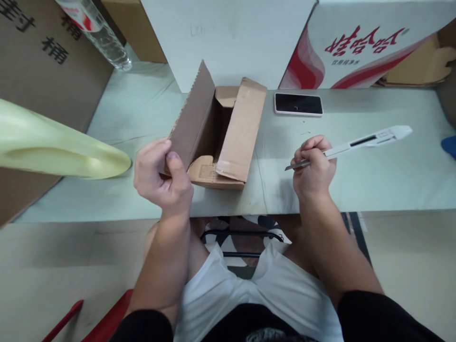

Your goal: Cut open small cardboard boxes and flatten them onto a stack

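A small brown cardboard box (pixel 237 142) stands on the table in front of me, its top flaps raised. My left hand (pixel 162 175) is closed at the near edge of the tall left flap (pixel 192 109), with that edge between thumb and fingers. Part of the box's inside is visible but dark. To the right, apart from the box, my right hand (pixel 315 166) grips a white utility knife (pixel 370 138). The knife's blade is out and points left, toward the box; its handle slants up to the right.
A phone (pixel 298 104) lies on the pale green table (pixel 374 180). Large cartons (pixel 228 42) line the back, beside a water bottle (pixel 101 35). At the left, a smooth yellow-green object (pixel 71 147) juts over the table. Something blue (pixel 449 146) shows at the right edge.
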